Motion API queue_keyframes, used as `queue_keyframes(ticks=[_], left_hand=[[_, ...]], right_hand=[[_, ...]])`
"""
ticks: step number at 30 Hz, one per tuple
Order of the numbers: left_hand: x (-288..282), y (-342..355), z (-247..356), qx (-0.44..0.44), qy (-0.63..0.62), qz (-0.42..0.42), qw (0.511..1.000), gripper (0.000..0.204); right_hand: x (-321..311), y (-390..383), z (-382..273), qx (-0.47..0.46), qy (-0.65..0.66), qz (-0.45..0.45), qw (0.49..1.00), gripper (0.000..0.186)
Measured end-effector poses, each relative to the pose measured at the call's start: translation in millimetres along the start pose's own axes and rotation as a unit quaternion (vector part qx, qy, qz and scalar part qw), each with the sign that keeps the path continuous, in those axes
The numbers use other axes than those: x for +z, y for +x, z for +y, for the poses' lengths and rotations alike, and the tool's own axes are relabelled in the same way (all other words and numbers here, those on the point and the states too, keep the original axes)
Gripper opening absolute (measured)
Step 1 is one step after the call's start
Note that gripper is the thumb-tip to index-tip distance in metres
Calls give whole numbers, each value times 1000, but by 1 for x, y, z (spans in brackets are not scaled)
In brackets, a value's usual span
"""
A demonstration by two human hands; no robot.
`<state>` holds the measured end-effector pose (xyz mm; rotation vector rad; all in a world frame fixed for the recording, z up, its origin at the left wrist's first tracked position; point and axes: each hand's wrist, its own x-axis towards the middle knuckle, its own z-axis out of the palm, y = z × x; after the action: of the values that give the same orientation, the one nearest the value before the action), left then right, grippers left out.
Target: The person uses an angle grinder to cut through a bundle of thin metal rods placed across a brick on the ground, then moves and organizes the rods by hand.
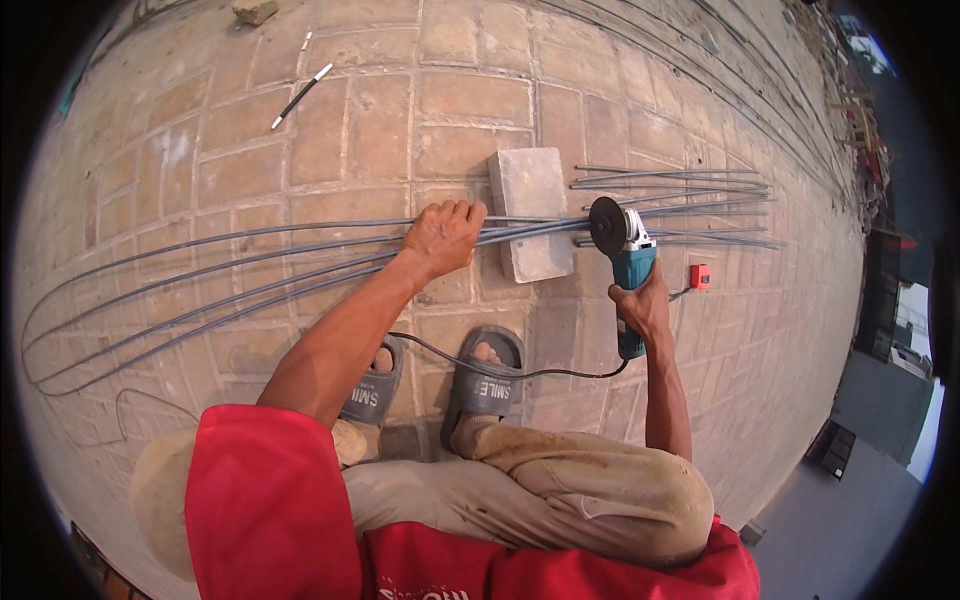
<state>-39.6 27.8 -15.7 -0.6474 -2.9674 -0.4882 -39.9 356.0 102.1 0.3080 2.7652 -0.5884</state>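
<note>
My left hand (446,232) is closed round several long grey metal rods (220,278), which curve off to the left and cross a pale concrete block (535,262). My right hand (645,305) grips a teal angle grinder (632,268) by its body. Its dark cutting disc (606,227) is over or against the rods at the block's right edge; whether it touches them, I cannot tell. A pile of shorter rod pieces (670,172) lies right of the block. The grinder's black cord (520,374) trails across my sandals.
A small red box (700,277) sits on the brick paving (470,100) to the right. A black-and-white marker (301,96) lies toward the back left, near a stone (254,13). More long rods (760,105) stretch along the upper right. My sandalled feet (486,360) are below the rods.
</note>
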Motion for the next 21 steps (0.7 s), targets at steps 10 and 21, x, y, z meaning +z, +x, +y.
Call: queue_keyframes(ticks=[10,21], left_hand=[[-2,0,0,-2,5,-14,1000,35],[-4,-1,-1,9,2,-21,1000,24]], right_hand=[[1,1,-1,-6,10,-1,1000,67],[1,1,-5,0,22,-2,1000,69]])
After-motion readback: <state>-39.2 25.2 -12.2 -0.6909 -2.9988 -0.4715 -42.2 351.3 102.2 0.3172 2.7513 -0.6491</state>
